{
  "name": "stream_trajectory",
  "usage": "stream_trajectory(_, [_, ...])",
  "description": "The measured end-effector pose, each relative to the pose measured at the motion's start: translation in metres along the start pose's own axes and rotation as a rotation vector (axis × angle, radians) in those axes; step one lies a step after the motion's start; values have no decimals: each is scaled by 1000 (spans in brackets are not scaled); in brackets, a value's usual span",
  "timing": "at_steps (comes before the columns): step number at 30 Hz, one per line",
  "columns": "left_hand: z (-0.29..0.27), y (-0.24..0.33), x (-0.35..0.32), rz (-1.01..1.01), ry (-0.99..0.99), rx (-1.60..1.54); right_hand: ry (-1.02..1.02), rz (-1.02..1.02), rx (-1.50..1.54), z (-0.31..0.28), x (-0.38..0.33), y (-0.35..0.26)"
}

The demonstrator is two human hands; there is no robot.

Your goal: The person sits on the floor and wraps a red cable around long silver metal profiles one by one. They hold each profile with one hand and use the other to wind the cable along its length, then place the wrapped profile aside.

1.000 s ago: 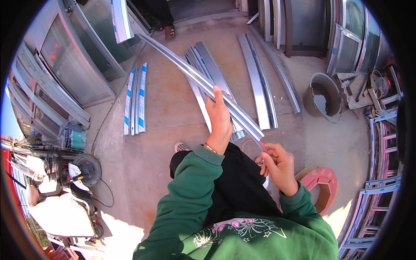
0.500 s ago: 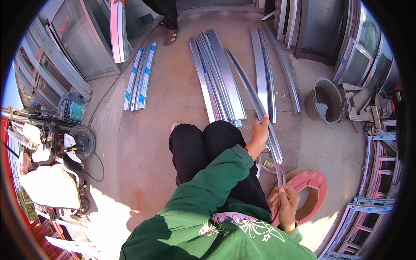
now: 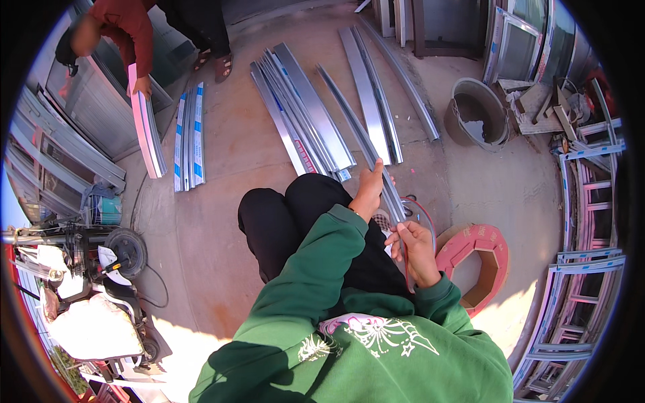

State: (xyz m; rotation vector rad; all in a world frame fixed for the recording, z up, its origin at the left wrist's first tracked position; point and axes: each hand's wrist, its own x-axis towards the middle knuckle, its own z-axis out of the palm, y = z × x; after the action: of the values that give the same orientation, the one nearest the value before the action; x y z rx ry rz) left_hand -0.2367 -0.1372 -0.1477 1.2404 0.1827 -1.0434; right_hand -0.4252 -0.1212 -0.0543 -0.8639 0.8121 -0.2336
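Note:
My left hand (image 3: pixel 367 193) is closed round a long silvery aluminium profile (image 3: pixel 352 121), which slants from the floor ahead to just past my knees. At the profile's near end, my right hand (image 3: pixel 418 254) is closed in a pinch. A thin flexible red-and-grey strip (image 3: pixel 406 272) hangs below those fingers; how far it lies along the profile is hidden. Some of the same strip curves in a red loop (image 3: pixel 428 216) beyond the right hand. To the right of it lies a pink octagonal cardboard ring (image 3: pixel 494 252) on the floor.
Ahead lie bundled aluminium profiles (image 3: pixel 312 127), more profiles (image 3: pixel 366 87) and a blue-taped bundle (image 3: pixel 189 138). A co-worker (image 3: pixel 127 30) bends over a pink-faced profile (image 3: pixel 143 127) at far left. A grey bucket (image 3: pixel 476 114), stacked frames (image 3: pixel 571 282) and a scooter (image 3: pixel 91 295) flank me.
My right hand has moved up and forward from the loose strip to the profile's near end. The view has shifted; the co-worker now bends lower with the pink-faced profile.

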Motion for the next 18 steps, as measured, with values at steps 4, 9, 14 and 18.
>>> stream_trajectory(4, [0, -3, 2, 32, -21, -18, 94, -250, -443, -10, -49, 16])
stream_trajectory(9, [2, -5, 8, 38, -43, -22, 111, -154, -292, -8, -61, 16])
stream_trajectory(14, [1, -5, 9, 29, -31, 3, -2, -110, 162, 3, 2, 4])
stream_trajectory(18, [0, -4, 10, 40, -12, -17, 5, -66, -137, -5, -33, 12])
